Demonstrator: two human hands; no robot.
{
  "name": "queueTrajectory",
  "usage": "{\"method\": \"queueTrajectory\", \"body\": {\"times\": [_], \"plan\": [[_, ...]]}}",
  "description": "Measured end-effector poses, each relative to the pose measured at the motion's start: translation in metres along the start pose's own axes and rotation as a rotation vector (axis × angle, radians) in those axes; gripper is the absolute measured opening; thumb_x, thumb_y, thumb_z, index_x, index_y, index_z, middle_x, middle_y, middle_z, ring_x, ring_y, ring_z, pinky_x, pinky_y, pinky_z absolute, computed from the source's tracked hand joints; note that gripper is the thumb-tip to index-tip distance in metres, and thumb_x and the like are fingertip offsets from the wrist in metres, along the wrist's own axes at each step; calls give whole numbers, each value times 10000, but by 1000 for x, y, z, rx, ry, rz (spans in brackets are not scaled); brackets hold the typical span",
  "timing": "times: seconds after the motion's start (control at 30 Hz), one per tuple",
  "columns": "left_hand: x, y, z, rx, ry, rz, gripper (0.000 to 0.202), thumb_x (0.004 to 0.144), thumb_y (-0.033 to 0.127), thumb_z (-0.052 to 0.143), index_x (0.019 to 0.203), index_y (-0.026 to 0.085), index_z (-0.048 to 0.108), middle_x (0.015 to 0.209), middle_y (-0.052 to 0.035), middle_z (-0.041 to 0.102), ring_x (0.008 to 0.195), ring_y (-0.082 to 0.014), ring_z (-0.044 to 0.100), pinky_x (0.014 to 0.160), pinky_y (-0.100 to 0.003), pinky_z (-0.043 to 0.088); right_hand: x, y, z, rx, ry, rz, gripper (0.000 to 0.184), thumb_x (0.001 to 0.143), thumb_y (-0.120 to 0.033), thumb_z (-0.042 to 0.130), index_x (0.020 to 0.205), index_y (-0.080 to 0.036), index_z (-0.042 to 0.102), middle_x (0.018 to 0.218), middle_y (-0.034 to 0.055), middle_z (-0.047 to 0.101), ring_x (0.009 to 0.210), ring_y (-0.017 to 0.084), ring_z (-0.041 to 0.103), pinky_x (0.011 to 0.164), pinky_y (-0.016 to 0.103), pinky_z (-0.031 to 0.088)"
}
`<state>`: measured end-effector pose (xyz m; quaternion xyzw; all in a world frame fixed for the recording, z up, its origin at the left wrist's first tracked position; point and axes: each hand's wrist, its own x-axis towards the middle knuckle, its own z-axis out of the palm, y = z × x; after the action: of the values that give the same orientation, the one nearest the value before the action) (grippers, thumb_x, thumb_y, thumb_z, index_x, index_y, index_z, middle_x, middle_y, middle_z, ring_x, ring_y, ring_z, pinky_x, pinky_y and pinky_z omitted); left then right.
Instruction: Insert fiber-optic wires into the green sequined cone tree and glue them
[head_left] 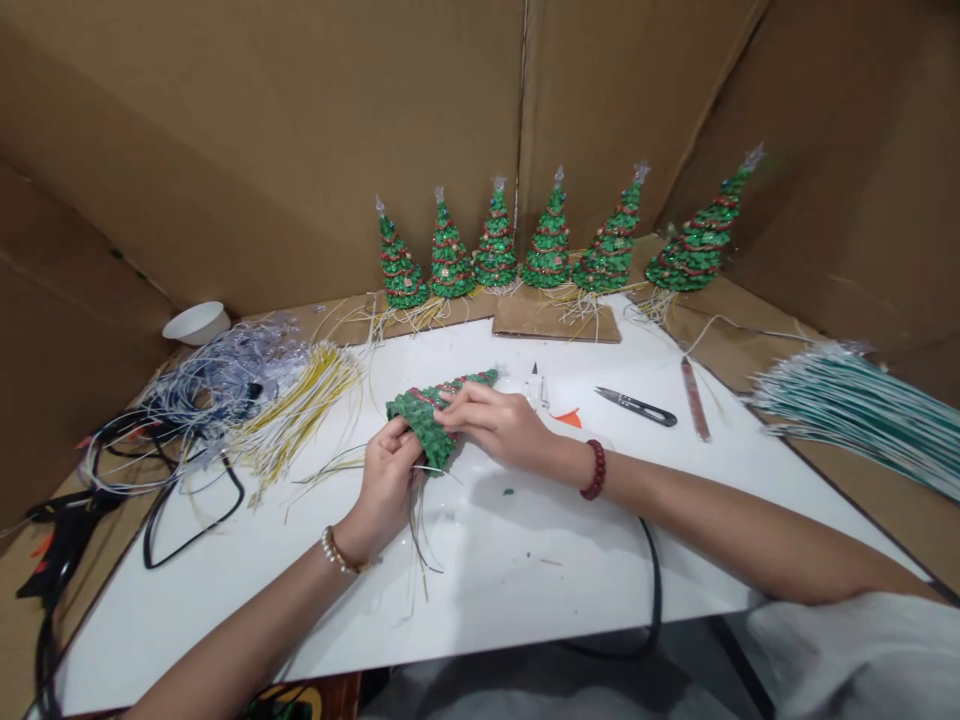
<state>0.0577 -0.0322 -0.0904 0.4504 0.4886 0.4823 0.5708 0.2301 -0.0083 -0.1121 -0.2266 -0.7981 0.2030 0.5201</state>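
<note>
Left hand [388,482] and right hand [501,424] — both on one tilted green tree [429,430].

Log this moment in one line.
left hand: holding green tree at its base | right hand: touching its side | six similar trees: standing in a row behind | snips: lying to the right

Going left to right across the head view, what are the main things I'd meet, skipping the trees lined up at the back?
White bowl, yellow-and-white wire bundle, left hand, right hand, black snips, reddish stick, green-and-white bundle.
</note>
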Motion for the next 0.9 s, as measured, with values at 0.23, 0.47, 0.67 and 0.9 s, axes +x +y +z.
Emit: {"method": "queueTrajectory", "body": {"times": [0.23,0.47,0.67,0.9], "plan": [[-4,4,4,-27,17,-39,267,615,295,761,660,165,532,421,105,326,344,-20,216,337,-150,165,1,1,2,-15,-28,28,189,943,-174,470,957,-199,657,886,25,567,956,121,645,873,285,567],[-1,8,-7,-147,-54,-128,224,622,238,755,646,153,549,442,93,356,370,-23,262,353,-136,222,0,2,2,-11,10,0,186,939,-177,481,987,-203,659,905,22,590,1035,125,632,960,304,530],[0,29,-17,-149,-184,-288,262,585,248,804,767,134,656,603,20,552,524,-76,478,483,-176,417,-1,0,-1,-56,4,19,180,931,-149,493,986,-180,661,931,43,608,1118,160,606,917,290,550],[-1,25,-18,-117,-171,-325,240,636,269,828,774,122,698,691,-1,627,563,-61,505,547,-166,428,-1,-1,0,-47,5,30,180,927,-144,497,985,-177,665,927,34,606,1106,157,610,933,301,547]]}}
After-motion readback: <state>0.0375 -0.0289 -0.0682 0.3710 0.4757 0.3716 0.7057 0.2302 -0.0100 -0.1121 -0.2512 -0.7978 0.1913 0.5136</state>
